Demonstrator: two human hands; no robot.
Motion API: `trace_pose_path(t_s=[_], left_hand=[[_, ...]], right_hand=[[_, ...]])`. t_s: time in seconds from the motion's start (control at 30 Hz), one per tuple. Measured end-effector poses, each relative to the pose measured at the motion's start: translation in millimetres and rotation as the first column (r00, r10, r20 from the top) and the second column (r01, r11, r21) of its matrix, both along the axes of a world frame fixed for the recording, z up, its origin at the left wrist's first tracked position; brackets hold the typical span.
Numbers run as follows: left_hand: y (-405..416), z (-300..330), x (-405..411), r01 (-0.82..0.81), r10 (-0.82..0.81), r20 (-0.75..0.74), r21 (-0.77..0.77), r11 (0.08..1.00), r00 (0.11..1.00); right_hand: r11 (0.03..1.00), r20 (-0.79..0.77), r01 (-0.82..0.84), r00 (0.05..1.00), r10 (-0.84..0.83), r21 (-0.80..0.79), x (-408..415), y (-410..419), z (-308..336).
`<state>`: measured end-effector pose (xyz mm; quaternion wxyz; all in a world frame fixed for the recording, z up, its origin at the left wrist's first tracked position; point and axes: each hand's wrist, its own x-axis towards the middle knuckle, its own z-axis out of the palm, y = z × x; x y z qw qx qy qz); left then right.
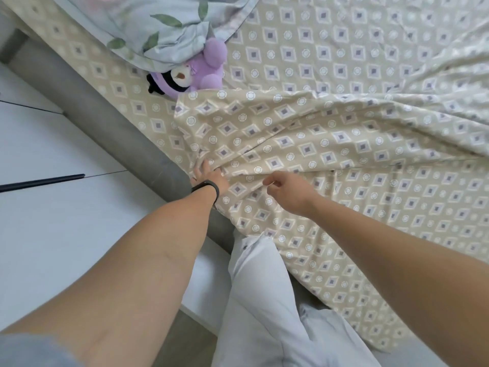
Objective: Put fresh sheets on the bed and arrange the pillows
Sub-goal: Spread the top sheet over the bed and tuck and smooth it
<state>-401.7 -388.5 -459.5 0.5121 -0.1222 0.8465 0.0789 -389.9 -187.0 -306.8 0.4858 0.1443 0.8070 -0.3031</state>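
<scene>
Both hands at the bed's edge, working the sheet.
Left hand (210, 176) presses flat on the patterned sheet (304, 133); right hand (287, 190) pinches a fold. No writing readable.

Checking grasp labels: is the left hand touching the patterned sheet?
Touching. The head view shows the left hand with its fingers pressed into the bunched patterned sheet.

The bed (344, 49) is covered by a beige diamond-patterned sheet (304, 133), bunched into folds near the grey padded side rail (105, 112). A purple plush toy (201, 72) and a floral pillow (148, 25) are lying on it.
</scene>
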Motion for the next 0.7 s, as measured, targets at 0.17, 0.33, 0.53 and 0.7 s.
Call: trace_pose_path(t_s=[0.17,0.33,0.53,0.7], left_hand=[[-4.3,28.3,-11.6,-0.067,0.066,-0.157,-0.001,0.998,0.985],[3.1,89.4,-3.4,-0.196,0.221,-0.27,0.116,0.974,0.937],[33.4,123.1,24.2,-0.128,0.177,-0.177,0.258,0.958,0.968],[40.0,92.1,32.7,-0.142,0.19,-0.183,0.246,0.959,0.964]], right_hand=[[1.0,-0.024,0.005,1.0,-0.004,0.022,4.9,17.4,23.9],[0.999,-0.04,0.0,0.999,0.001,0.037,21.7,39.9,84.8],[0.998,-0.112,0.056,0.992,-0.058,-0.018,61.3,69.2,114.7],[0.999,-0.117,0.036,0.993,-0.036,0.001,56.4,59.9,93.6]])
